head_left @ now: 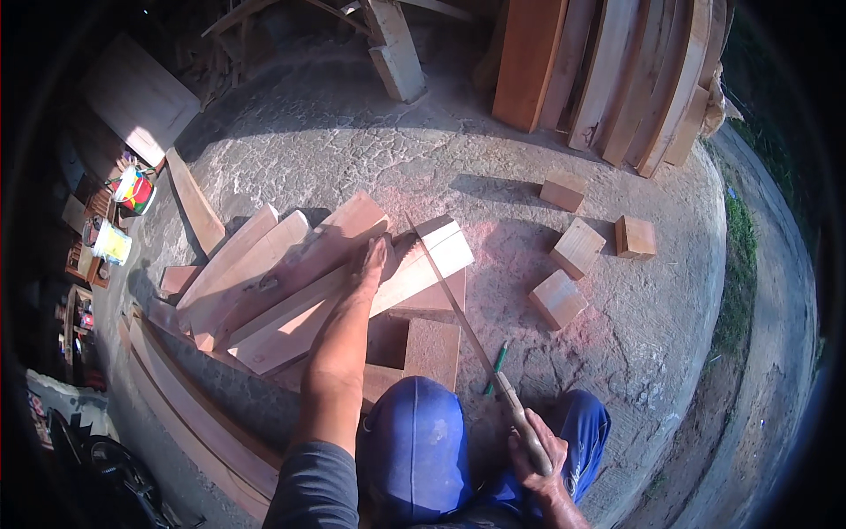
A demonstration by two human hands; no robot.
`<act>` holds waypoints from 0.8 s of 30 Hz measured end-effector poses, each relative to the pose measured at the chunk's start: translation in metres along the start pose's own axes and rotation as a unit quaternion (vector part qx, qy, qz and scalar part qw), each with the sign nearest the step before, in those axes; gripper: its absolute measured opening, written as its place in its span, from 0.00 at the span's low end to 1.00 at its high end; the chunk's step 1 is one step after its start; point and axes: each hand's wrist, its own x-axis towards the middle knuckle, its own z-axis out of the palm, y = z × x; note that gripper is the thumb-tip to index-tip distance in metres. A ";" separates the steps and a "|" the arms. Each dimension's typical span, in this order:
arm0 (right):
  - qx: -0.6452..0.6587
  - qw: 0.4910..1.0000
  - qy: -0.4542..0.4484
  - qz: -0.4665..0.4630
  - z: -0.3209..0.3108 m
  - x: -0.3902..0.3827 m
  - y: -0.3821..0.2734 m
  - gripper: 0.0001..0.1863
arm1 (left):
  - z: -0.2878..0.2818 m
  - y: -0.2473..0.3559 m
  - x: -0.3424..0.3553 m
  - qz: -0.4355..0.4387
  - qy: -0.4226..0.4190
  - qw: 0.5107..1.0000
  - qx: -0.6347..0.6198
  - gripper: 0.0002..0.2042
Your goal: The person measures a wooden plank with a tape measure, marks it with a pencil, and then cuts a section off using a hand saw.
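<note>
One fist is wrapped tight here: the right hand (539, 458) has its fingers closed around the wooden handle of a hand saw (465, 328), down by the right knee. From that grip the blade slants up and leftward, passing over the near-square end of a pale beam (401, 289), though whether the teeth touch wood I can't tell. And there's the key crossing: the beam's long axis runs from lower left to upper right, the blade cuts across it at close to a right angle. The left hand (371, 262) is the nearer one, laid on the wood left of the blade, fingers stretched out rather than curled round anything. Further out, a green pen (499, 363) lies beside the saw, more timber (248, 298) sits to the left, and four small blocks (578, 248) rest on the concrete (502, 163) to the right.
</note>
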 end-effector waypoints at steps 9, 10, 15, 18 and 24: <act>0.062 0.998 0.000 -0.001 0.105 0.154 0.023 0.27 | -0.007 0.004 -0.012 0.021 0.057 0.997 0.043 0.20; 0.046 0.999 -0.003 0.011 0.091 0.129 0.021 0.27 | -0.005 0.001 -0.008 0.016 0.050 0.998 0.045 0.20; 0.026 0.999 -0.014 -0.013 -0.001 -0.015 0.002 0.29 | 0.012 -0.017 0.013 0.020 0.092 0.994 0.056 0.18; 0.016 0.998 0.003 -0.054 0.016 0.012 0.000 0.29 | 0.014 -0.007 0.001 0.029 0.111 0.992 0.058 0.17; 0.042 0.999 -0.016 0.028 0.122 0.166 0.031 0.27 | -0.014 0.026 -0.035 0.044 0.089 0.992 0.079 0.16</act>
